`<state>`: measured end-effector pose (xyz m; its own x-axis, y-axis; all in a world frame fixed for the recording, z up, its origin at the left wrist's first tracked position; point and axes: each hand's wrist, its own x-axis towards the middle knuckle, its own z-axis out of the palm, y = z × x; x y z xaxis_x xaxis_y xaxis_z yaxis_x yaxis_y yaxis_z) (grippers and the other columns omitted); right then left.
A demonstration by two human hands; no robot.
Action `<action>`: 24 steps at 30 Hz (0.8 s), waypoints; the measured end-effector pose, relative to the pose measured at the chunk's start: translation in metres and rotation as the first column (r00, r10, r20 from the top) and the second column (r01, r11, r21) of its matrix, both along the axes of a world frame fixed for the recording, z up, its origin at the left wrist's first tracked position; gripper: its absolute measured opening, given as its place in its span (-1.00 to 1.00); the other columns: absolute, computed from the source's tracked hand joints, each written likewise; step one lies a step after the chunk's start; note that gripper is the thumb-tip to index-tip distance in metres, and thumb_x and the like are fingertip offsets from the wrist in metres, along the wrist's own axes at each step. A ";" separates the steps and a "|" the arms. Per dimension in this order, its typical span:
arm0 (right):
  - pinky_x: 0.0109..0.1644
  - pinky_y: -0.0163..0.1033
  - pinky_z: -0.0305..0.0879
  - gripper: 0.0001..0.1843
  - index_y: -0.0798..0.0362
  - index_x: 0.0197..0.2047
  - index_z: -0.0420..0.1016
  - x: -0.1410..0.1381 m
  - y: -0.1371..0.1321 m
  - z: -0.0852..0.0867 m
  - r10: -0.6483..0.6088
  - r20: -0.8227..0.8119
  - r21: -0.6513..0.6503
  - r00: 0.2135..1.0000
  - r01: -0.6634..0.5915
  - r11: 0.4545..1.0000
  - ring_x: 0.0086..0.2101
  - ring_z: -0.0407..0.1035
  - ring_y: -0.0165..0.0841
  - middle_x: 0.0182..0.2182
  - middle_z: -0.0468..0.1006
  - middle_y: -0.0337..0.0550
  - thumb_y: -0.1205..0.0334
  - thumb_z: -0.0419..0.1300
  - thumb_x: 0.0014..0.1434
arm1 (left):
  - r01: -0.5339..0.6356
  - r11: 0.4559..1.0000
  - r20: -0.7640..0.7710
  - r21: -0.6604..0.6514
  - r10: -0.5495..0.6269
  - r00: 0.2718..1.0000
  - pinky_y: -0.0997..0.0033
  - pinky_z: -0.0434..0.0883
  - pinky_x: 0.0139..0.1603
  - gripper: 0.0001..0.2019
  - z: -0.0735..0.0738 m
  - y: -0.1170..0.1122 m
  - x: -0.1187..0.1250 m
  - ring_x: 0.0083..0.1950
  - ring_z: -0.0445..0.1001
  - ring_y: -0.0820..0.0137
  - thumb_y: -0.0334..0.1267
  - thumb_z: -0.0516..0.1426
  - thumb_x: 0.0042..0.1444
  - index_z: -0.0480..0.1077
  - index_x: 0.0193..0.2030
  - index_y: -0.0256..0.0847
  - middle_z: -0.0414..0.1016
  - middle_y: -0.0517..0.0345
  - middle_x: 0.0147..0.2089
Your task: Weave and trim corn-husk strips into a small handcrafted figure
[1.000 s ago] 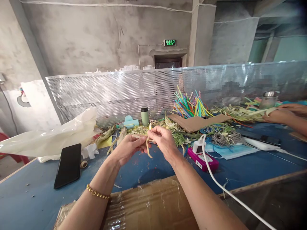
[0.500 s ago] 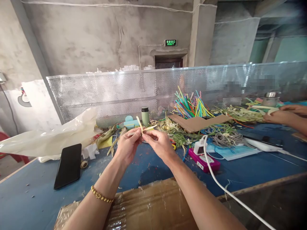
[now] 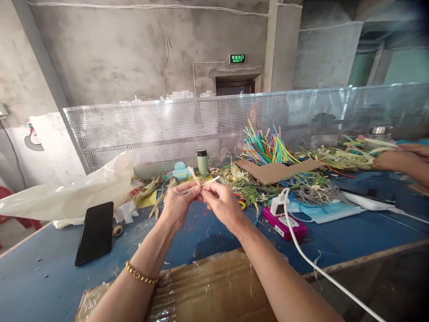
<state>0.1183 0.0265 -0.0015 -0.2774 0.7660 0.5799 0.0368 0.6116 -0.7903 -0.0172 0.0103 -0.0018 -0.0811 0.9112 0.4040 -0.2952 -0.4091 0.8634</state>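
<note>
Pale, straw-coloured strips [image 3: 212, 180] that look like dried husk cross each other at my fingertips, above the blue table. My left hand [image 3: 179, 199] pinches them from the left, thumb against fingers. From the other side my right hand [image 3: 218, 200] closes on the same strips, its thumb and fingertips touching the left ones. Two strip ends stick out, one up to the left and one to the right. The exact point where they meet is hidden by my fingers.
A black phone [image 3: 94, 233] lies left on the table. A purple power strip [image 3: 284, 223] with a white cable is at right. Behind are a green bottle [image 3: 202, 163], husk scraps, colourful pipe cleaners [image 3: 268, 147] and cardboard [image 3: 276, 173]. Another person's hands [image 3: 402, 160] work at far right.
The strips have turned slightly in my fingers, and my fingertips have drawn closer together. The other person's hands have shifted a little with their strip.
</note>
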 end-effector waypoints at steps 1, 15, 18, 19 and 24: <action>-0.50 -0.33 0.09 -0.78 0.09 -0.52 0.41 0.000 0.000 0.000 -0.013 0.003 -0.010 1.000 0.013 1.000 -0.60 0.18 -0.47 -0.62 0.35 -0.27 0.19 0.14 0.11 | -0.007 1.000 0.008 0.000 0.007 1.000 0.43 0.33 -0.36 -0.77 0.000 0.000 -0.001 -0.47 0.40 0.48 -0.29 0.38 -0.18 0.58 -0.35 -0.37 0.52 0.11 -0.49; -0.56 -0.33 -0.07 -0.69 0.06 -0.54 0.27 0.000 -0.002 -0.002 0.142 -0.055 -0.127 0.988 -0.148 0.981 -0.63 0.02 -0.51 -0.69 0.17 -0.39 0.07 0.17 0.12 | 0.032 0.999 0.113 -0.032 -0.029 0.993 0.53 0.24 -0.49 -0.83 -0.001 0.003 -0.001 -0.56 0.30 0.57 -0.36 0.38 -0.21 0.54 -0.47 -0.40 0.45 0.14 -0.53; -0.55 -0.32 -0.07 -0.68 0.06 -0.53 0.30 0.000 -0.003 -0.001 0.141 -0.027 -0.121 0.990 -0.143 0.982 -0.63 0.00 -0.50 -0.70 0.15 -0.39 0.05 0.14 0.15 | 0.049 0.998 0.122 -0.029 -0.045 0.991 0.55 0.26 -0.48 -0.85 0.000 0.003 -0.002 -0.55 0.30 0.58 -0.38 0.37 -0.19 0.53 -0.47 -0.41 0.44 0.15 -0.54; -0.54 -0.32 -0.07 -0.68 0.07 -0.53 0.32 0.000 -0.003 -0.001 0.117 -0.006 -0.095 0.993 -0.117 0.989 -0.63 0.00 -0.50 -0.69 0.15 -0.38 0.06 0.13 0.16 | 0.066 0.997 0.127 -0.033 -0.061 0.990 0.56 0.27 -0.47 -0.85 0.000 0.002 -0.003 -0.55 0.31 0.58 -0.38 0.37 -0.17 0.53 -0.46 -0.42 0.44 0.16 -0.54; -0.47 -0.31 0.04 -0.66 0.05 -0.54 0.28 0.002 -0.002 0.001 -0.162 0.045 0.137 0.986 0.154 0.978 -0.56 0.16 -0.46 -0.62 0.30 -0.30 0.06 0.16 0.17 | 0.204 0.977 0.105 -0.057 -0.198 0.975 0.58 0.33 -0.40 -0.89 0.004 0.000 -0.008 -0.49 0.34 0.57 -0.40 0.33 -0.07 0.54 -0.39 -0.42 0.44 0.13 -0.47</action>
<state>0.1199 0.0249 -0.0005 -0.1938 0.7201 0.6663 0.1833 0.6938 -0.6965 -0.0252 0.0101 0.0026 0.0703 0.9376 0.3406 -0.4497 -0.2750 0.8498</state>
